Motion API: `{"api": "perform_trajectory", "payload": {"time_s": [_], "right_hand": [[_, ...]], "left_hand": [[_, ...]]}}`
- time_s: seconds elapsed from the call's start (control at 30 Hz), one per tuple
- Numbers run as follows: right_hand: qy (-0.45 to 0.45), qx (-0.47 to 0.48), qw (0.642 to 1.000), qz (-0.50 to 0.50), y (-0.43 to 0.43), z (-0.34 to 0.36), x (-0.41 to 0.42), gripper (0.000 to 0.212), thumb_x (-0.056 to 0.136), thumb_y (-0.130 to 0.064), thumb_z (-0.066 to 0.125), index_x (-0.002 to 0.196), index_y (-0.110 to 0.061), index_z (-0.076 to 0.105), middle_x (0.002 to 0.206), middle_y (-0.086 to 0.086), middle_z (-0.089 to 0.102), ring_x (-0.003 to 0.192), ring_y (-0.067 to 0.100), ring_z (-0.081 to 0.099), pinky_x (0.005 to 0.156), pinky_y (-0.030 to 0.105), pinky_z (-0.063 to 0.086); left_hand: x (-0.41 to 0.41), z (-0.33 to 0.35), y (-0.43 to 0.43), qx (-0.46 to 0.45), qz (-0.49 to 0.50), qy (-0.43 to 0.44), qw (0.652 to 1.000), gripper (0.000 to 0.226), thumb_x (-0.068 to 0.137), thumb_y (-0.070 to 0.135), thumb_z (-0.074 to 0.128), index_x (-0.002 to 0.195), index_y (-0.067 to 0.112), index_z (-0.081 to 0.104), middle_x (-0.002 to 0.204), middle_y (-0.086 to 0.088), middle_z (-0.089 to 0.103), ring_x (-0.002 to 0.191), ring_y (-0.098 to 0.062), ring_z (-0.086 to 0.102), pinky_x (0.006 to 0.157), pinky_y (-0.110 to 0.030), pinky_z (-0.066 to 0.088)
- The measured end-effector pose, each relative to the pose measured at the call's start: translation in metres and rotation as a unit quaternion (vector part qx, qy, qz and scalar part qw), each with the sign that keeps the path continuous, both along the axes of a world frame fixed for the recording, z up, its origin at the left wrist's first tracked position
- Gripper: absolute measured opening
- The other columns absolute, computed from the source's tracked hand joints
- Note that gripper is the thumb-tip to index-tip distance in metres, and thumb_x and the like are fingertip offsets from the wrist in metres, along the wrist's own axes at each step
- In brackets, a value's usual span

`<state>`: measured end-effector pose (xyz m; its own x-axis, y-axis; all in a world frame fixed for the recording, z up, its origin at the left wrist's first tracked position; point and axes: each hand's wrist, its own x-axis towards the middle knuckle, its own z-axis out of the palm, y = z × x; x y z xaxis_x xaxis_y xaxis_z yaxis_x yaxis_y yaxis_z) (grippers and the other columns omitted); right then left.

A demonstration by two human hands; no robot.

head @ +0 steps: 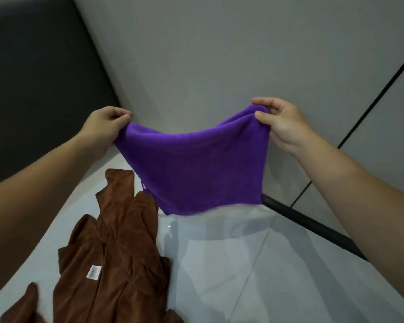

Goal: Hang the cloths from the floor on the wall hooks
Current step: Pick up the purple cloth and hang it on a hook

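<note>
The room had a pale glossy floor [219, 264] meeting a light grey wall [219, 54] at the far side, with a dark panel [33, 78] at the far left. No wall hooks were visible in this view. A purple cloth [191, 164] was held up in the air between both hands, clear of the floor. The left hand [105, 127] pinched its left upper corner, and the right hand [280, 122] pinched the right upper corner between thumb and fingers, so the top edge sagged a little between them. A brown cloth [112, 252] lay crumpled on the floor at the near left, with a small white label [92, 272] showing. It seemed that the step in hand was to open out the purple cloth before hanging. The next move would probably need finding a hook and bringing the top edge or one corner over it.
</note>
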<state>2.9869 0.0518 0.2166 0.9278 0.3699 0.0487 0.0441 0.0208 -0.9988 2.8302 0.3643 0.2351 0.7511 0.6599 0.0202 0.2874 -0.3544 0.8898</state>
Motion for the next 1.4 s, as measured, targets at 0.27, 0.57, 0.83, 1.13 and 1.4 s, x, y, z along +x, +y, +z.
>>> {"api": "perform_trajectory", "payload": {"time_s": [0.27,0.57,0.83,1.13,1.4], "right_hand": [[0.008,-0.033,0.999,-0.012,-0.006,0.183,-0.036,0.035,0.089,0.008,0.060,0.100,-0.025,0.065,0.098,-0.003,0.068,0.087,0.003,0.064,0.083,0.018,0.050],[0.009,-0.052,0.995,-0.082,-0.046,0.454,-0.096,0.032,0.089,0.003,0.062,0.106,-0.024,0.065,0.105,-0.005,0.067,0.090,-0.004,0.065,0.083,0.017,0.051],[-0.026,-0.012,0.971,-0.239,-0.090,0.643,-0.205,0.031,0.088,0.005,0.063,0.107,-0.020,0.065,0.106,-0.002,0.068,0.093,0.006,0.066,0.091,0.027,0.052],[-0.048,0.085,0.924,-0.370,-0.174,0.783,-0.347,0.031,0.095,0.012,0.045,0.109,-0.012,0.059,0.103,0.005,0.063,0.087,0.009,0.063,0.088,0.023,0.051],[-0.062,0.053,0.848,-0.524,-0.273,0.845,-0.511,0.032,0.096,0.011,0.041,0.102,-0.013,0.063,0.090,0.011,0.065,0.073,0.012,0.066,0.077,0.023,0.055]], "left_hand": [[-0.021,0.185,-0.013,-0.076,-0.205,0.113,0.969,0.060,0.079,0.002,0.072,0.129,0.028,0.053,0.118,-0.006,0.058,0.103,-0.023,0.063,0.084,-0.034,0.056],[-0.038,0.460,-0.032,0.016,-0.280,0.043,0.959,0.029,0.093,0.003,0.057,0.106,0.027,0.065,0.103,0.007,0.066,0.091,-0.006,0.065,0.073,-0.012,0.052],[-0.057,0.649,-0.042,-0.067,-0.413,-0.033,0.908,0.051,0.086,-0.014,0.058,0.116,0.028,0.055,0.103,0.005,0.065,0.083,-0.003,0.066,0.074,-0.017,0.055],[-0.068,0.784,-0.141,0.041,-0.559,-0.068,0.825,0.042,0.081,-0.013,0.064,0.097,0.026,0.064,0.066,0.007,0.068,0.067,-0.010,0.057,0.073,-0.029,0.045],[-0.112,0.844,-0.290,0.102,-0.617,-0.078,0.777,0.014,0.092,0.002,0.060,0.100,0.013,0.063,0.086,-0.014,0.060,0.071,-0.018,0.057,0.054,-0.017,0.055]]}}
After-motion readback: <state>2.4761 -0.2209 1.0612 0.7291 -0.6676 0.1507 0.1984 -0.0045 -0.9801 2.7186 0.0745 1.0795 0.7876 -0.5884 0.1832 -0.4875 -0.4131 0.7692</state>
